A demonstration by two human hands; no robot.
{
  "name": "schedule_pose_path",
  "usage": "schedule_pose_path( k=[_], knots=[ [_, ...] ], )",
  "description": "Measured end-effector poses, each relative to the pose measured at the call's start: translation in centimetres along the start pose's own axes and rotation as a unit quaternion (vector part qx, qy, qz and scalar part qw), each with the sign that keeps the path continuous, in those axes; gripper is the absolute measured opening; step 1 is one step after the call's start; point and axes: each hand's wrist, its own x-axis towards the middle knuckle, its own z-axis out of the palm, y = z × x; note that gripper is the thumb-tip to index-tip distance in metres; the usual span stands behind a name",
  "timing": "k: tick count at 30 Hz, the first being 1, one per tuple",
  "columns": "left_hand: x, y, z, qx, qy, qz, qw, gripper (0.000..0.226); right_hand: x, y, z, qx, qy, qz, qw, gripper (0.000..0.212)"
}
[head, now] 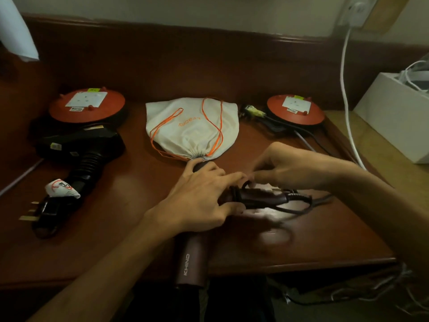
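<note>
A maroon hair dryer (189, 263) lies on the brown table (130, 228), its barrel hanging over the front edge. Its far end meets the cinched mouth of a white drawstring bag (192, 126) with orange cords. The folded handle (262, 198) points right, and a dark cord (299, 211) trails from it. My left hand (199, 198) lies over the dryer's body where the handle joins, fingers curled around it. Just right of it, my right hand (285, 168) has its fingertips curled onto a dark cord loop at the handle's top; motion blur hides the exact grip.
Two red cable reels (87, 105) (296, 110) stand at the back left and back right. A black ribbed appliance with a three-pin plug (76, 166) lies at the left. A white box (394, 117) sits off the right edge, with a white cable (346, 94) hanging from a wall socket.
</note>
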Motion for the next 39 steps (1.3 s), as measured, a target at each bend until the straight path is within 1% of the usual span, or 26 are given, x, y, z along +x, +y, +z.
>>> schedule_pose_path(
  k=[3, 7, 9, 11, 13, 16, 18, 20, 21, 23, 24, 25, 26, 28, 30, 32, 33, 35, 39],
  knots=[
    [0.1, -0.2, 0.0, 0.012, -0.006, -0.003, 1.000, 0.053, -0.5, -0.4, 0.5, -0.014, 0.017, -0.026, 0.999, 0.025],
    [0.7, -0.4, 0.3, -0.008, 0.006, -0.002, 1.000, 0.046, -0.8, -0.6, 1.7, -0.004, 0.033, -0.034, 0.999, 0.020],
    [0.8, -0.5, 0.4, -0.017, 0.015, -0.003, 1.000, 0.048, -1.3, -0.7, 1.7, -0.007, 0.028, -0.027, 0.999, 0.020],
    [0.8, -0.7, 0.4, -0.019, 0.024, 0.001, 1.000, 0.053, -1.8, -1.1, 1.8, -0.038, 0.036, -0.028, 0.998, 0.019],
    [0.5, -1.0, 0.6, -0.033, 0.036, -0.001, 0.999, 0.055, -2.4, -1.7, 2.5, -0.098, 0.070, -0.016, 0.993, 0.018],
    [0.2, -1.4, 0.7, -0.049, 0.061, -0.013, 0.997, 0.057, -3.5, -2.3, 2.7, -0.203, 0.116, 0.024, 0.972, 0.020],
    [0.0, -1.4, 0.6, -0.067, 0.075, -0.021, 0.995, 0.059, -4.1, -2.1, 1.9, -0.208, 0.138, 0.046, 0.967, 0.020],
    [0.0, -1.5, 0.6, -0.076, 0.084, -0.022, 0.993, 0.060, -4.4, -1.8, 1.7, -0.200, 0.170, 0.042, 0.964, 0.021],
    [0.1, -1.5, 0.6, -0.081, 0.091, -0.021, 0.992, 0.059, -4.5, -1.8, 1.9, -0.221, 0.198, 0.031, 0.954, 0.023],
    [0.1, -1.9, 0.7, -0.108, 0.110, -0.032, 0.988, 0.053, -4.5, -1.8, 2.9, -0.277, 0.286, -0.010, 0.917, 0.025],
    [0.1, -2.0, 0.7, -0.125, 0.121, -0.036, 0.984, 0.050, -4.5, -1.8, 3.5, -0.286, 0.328, -0.030, 0.900, 0.028],
    [0.1, -2.1, 0.6, -0.135, 0.133, -0.037, 0.981, 0.046, -4.5, -1.7, 4.4, -0.274, 0.358, -0.041, 0.892, 0.029],
    [0.1, -2.2, 0.6, -0.144, 0.146, -0.037, 0.978, 0.042, -4.3, -1.4, 5.5, -0.248, 0.374, -0.046, 0.892, 0.029],
    [0.1, -2.2, 0.4, -0.172, 0.173, -0.045, 0.969, 0.040, -3.8, -0.9, 8.5, -0.164, 0.383, -0.062, 0.907, 0.021],
    [0.0, -2.4, 0.4, -0.186, 0.186, -0.048, 0.964, 0.039, -3.0, -0.3, 10.8, -0.033, 0.363, -0.089, 0.927, 0.014],
    [0.1, -2.5, 0.4, -0.183, 0.190, -0.052, 0.963, 0.041, -2.3, 0.5, 11.7, 0.102, 0.329, -0.093, 0.934, 0.019],
    [0.0, -2.4, 0.4, -0.187, 0.191, -0.056, 0.962, 0.043, -2.0, 0.8, 11.9, 0.142, 0.320, -0.092, 0.932, 0.022],
    [0.0, -2.4, 0.3, -0.195, 0.195, -0.058, 0.960, 0.045, -1.5, 1.2, 12.3, 0.170, 0.327, -0.095, 0.925, 0.023],
    [-0.3, -2.3, 0.4, -0.194, 0.205, -0.067, 0.957, 0.045, -0.4, 1.4, 13.8, 0.144, 0.344, -0.110, 0.921, 0.019]
  ],
)
